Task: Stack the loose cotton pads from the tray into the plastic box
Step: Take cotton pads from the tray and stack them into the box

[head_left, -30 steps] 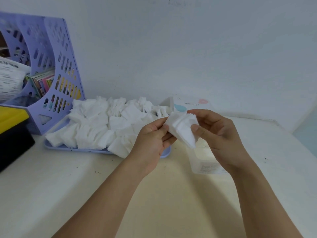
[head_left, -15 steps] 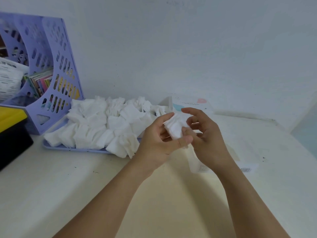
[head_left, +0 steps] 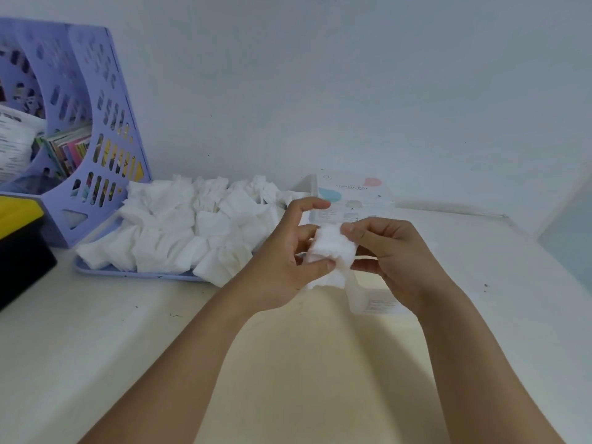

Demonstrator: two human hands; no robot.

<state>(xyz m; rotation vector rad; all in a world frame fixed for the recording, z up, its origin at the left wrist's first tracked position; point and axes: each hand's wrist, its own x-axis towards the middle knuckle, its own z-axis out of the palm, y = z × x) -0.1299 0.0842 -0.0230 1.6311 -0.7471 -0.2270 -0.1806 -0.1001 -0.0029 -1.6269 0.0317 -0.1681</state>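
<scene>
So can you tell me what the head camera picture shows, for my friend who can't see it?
Two bare hands, left hand and right hand, hold a small bunch of white cotton pads above a clear plastic box on a cream table. To the left, a pale purple tray is heaped with loose white cotton pads, beside a purple plastic file holder.

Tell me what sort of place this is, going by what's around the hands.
Probably a home or office desk pushed against a plain wall. A lilac perforated plastic file rack holding booklets stands at the back left of the cream desktop, beside a lilac tray heaped with white cotton pads.
</scene>
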